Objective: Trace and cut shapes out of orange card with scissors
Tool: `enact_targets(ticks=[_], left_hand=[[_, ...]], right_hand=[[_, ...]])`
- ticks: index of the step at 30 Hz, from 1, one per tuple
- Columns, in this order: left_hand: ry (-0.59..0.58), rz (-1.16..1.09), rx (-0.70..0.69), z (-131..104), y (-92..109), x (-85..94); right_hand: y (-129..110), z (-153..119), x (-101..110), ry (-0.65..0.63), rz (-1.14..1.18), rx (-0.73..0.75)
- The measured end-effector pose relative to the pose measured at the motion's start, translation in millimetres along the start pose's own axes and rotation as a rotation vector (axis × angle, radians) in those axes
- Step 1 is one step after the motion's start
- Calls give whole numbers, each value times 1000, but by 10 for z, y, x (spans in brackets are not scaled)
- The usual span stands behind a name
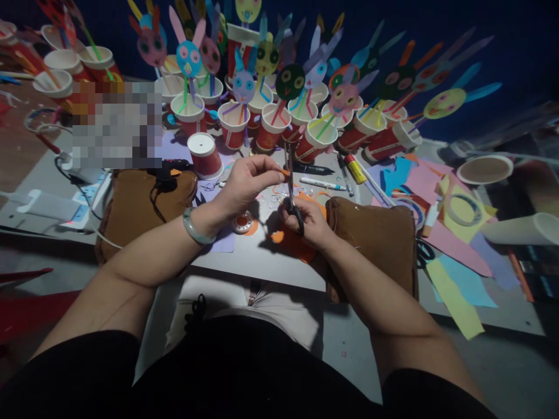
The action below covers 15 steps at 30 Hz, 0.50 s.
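My right hand is closed around the handles of a pair of scissors, whose blades point away from me. Between thumb and fingertips my left hand pinches a small piece of orange paper, right beside the blades. Whether the blades touch the paper I cannot tell. Under my hands, orange paper lies on the white table, along with thin paper scraps. A round white-and-red item rests just below my left hand.
Red paper cups with paper rabbit heads on coloured sticks line the back. An upturned cup stands nearer. Brown cushions flank my hands. Pens and a glue stick lie ahead; coloured paper and a tape roll sit right.
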<state>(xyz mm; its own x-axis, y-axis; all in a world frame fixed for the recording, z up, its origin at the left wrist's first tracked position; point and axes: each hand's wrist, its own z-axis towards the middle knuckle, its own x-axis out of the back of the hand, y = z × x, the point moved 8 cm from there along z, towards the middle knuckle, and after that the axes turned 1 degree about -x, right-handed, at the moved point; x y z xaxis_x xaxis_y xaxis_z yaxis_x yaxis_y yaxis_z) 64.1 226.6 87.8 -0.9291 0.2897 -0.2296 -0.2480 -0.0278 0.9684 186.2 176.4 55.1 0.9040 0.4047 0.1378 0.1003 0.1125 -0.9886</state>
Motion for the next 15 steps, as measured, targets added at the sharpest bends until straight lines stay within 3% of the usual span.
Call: enact_targets(ticks=[15], left_hand=[[3, -21, -6, -4, -13, 4]], right_hand=[[16, 14, 36, 44, -32, -3]])
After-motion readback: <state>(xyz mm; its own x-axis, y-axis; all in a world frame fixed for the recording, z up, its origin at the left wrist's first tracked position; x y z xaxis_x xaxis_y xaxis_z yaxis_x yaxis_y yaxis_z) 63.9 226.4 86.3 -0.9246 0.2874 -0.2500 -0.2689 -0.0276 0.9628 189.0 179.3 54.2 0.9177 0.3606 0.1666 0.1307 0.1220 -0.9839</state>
